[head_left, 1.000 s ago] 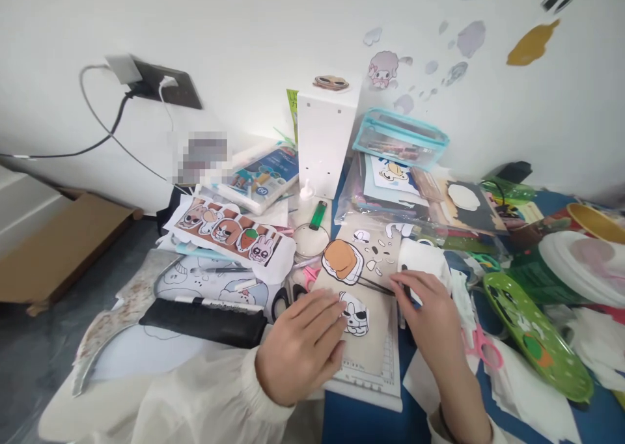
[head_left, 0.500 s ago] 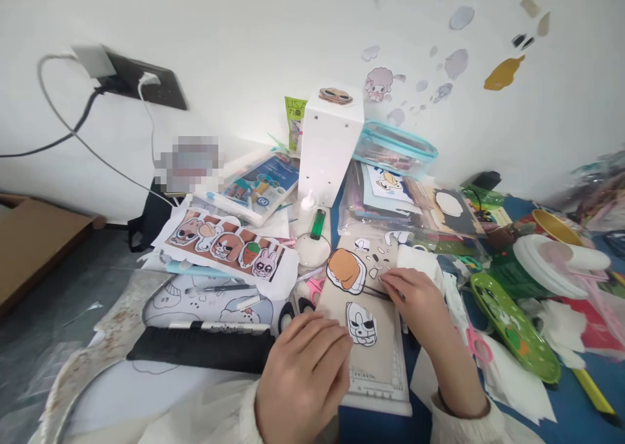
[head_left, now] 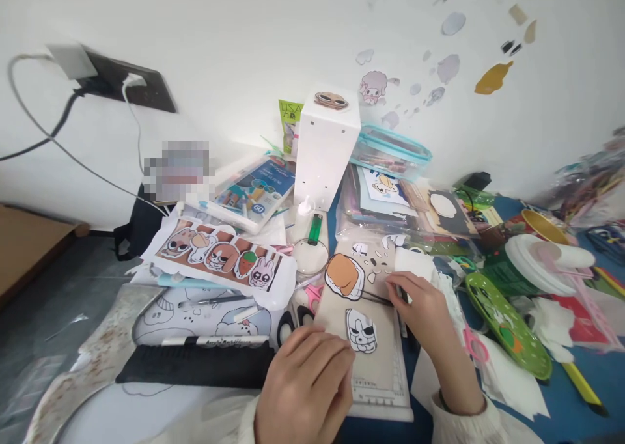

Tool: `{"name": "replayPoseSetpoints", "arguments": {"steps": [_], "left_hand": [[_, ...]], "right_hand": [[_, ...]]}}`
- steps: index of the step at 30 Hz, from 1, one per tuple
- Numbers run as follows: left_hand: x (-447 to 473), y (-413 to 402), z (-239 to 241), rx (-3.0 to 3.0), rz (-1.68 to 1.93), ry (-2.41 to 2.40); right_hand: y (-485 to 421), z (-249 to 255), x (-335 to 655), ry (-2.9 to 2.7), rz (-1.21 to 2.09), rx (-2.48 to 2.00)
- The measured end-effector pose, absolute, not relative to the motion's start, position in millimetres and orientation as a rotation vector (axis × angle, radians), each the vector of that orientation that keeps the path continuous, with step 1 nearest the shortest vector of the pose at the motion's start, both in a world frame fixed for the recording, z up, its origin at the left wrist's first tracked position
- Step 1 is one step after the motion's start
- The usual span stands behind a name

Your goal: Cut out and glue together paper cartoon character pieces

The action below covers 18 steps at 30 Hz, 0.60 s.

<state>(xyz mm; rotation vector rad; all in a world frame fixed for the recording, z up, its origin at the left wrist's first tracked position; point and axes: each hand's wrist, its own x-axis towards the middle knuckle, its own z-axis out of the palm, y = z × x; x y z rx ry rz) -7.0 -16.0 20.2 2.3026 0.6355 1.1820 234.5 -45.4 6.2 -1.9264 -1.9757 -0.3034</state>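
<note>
My right hand (head_left: 418, 307) is closed around dark tweezers (head_left: 377, 299), whose thin prongs point left over a beige board (head_left: 336, 310). Close to the prongs lies an orange-and-white paper cutout (head_left: 344, 277) with a black outline. Several small cut pieces (head_left: 372, 278) are scattered above my right fingertips. My left hand (head_left: 307, 379) is closed at the board's lower left, fingers curled together; whatever may be inside them is hidden. Just right of it a white dog-face cutout (head_left: 361, 331) rests on the board. Black-handled scissors (head_left: 285, 327) lie beyond my left hand, partly covered.
A black pouch (head_left: 195, 368) with a white marker (head_left: 215, 341) along it lies left. Behind the board are a green lighter (head_left: 315, 229) and a tall white box (head_left: 325, 151). At right lie pink-handled scissors (head_left: 476, 346), a green case (head_left: 508, 327) and a yellow cutter (head_left: 583, 388).
The view has shifted slightly. My right hand and the tweezers have moved a little right, away from the small pieces. My left hand stays nearly in place.
</note>
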Motion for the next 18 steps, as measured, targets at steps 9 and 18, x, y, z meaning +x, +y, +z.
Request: {"name": "replayPoseSetpoints", "arguments": {"steps": [9,18], "left_hand": [[-5,-13,21,2.306,1.17,0.665],[-4,-11,20,2.337,1.146,0.672]], "right_hand": [[-49,7,239,-2.069,-0.141,-1.917],[-79,16,252,-1.838,-0.135,-1.997]]}}
